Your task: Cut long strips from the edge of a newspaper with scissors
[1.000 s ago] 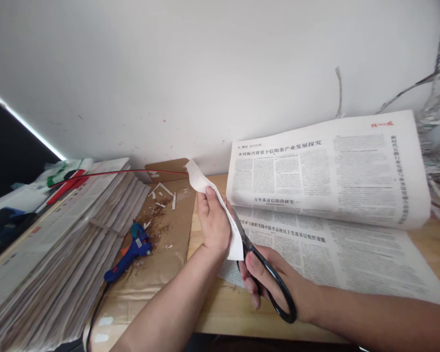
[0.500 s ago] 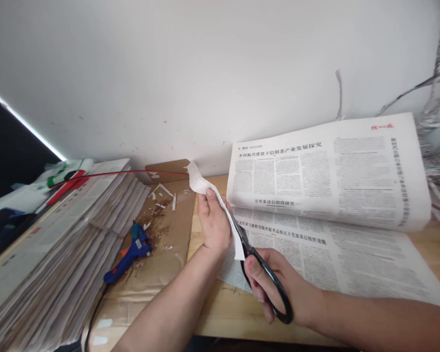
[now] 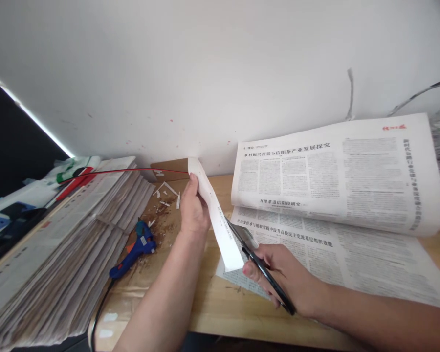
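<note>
Between thumb and fingers, my left hand [image 3: 193, 204] grips a long narrow strip of newspaper [image 3: 220, 234], its lower end hanging toward me. My right hand [image 3: 278, 271] is closed round the handles of black-handled scissors [image 3: 266, 278]. The scissors' blades point up and left, alongside the strip's right edge; whether they touch it I cannot tell. Behind the scissors a newspaper [image 3: 297, 234] lies spread out, its upper part [image 3: 315, 171] folded and raised near the wall.
A tall stack of newspapers [image 3: 77, 259] fills the left side. Beside it, a blue glue gun [image 3: 135, 254] with a black cord lies on cardboard [image 3: 146, 288], among paper scraps [image 3: 165, 190]. Paper-wrapped branches [image 3: 421, 93] stand at right. A white wall [image 3: 212, 73] rises behind the wooden table [image 3: 216, 308].
My left hand has moved left with the strip, which now shows its broad face. The scissors have turned and sit apart from my left hand. The view has shifted slightly.
</note>
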`<state>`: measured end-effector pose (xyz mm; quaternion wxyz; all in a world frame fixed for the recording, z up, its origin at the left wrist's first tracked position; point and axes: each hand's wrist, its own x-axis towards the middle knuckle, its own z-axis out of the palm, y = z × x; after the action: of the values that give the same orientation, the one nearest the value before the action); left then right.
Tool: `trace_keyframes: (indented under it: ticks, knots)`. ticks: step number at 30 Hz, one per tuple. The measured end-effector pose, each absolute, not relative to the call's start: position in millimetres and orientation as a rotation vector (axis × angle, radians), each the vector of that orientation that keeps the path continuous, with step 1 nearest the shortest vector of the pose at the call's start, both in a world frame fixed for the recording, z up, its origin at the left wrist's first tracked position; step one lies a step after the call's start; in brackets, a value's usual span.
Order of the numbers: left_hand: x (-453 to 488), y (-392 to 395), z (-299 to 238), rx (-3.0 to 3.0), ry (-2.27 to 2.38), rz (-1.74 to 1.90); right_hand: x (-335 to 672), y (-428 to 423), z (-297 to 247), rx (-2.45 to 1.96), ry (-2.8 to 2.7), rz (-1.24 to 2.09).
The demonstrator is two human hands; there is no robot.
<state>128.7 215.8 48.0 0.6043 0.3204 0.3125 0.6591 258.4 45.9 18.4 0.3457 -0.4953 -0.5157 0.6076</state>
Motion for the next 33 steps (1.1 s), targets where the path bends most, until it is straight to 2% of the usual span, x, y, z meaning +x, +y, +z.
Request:
trace_keyframes:
  ticks: [8,17,26,33]
  knots:
    - [119,209,64,0.748,0.729,1.226,262,51,27,-1.321,-1.557,1.432]
    - [122,203,59,1.002,0.604,1.608,261,50,24,-1.282,-1.452,1.469]
    - [139,193,48,0.98,0.75,1.732,259,50,19,-1.039,-1.447,1.587]
    - [148,186,42,1.006,0.865,1.721,259,48,11,-1.037,-1.376,1.673]
